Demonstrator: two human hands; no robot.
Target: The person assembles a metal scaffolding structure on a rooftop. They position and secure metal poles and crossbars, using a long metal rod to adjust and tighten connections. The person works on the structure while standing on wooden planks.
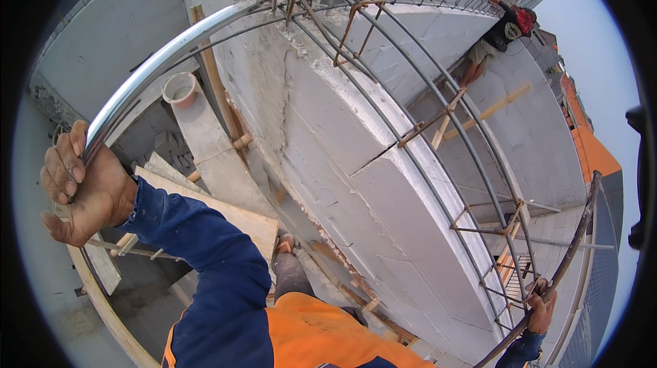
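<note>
Our left hand (92, 186) was wrapped around the near end of a shiny metal pipe (161, 60), while our right hand (540, 312) gripped a dark bar (578, 238) beside the rebar cage (431, 120), which ran along the top of the block wall (390, 217). We judged this a steadying step; the next move called for firm grips and secure footing.

Open-air building site, identified by the bare block wall (328, 156) with a rebar cage (431, 125) running along its top, planks (256, 227) and a bucket (181, 91) below, a co-worker (508, 31) farther off, and open sky (582, 46).
</note>
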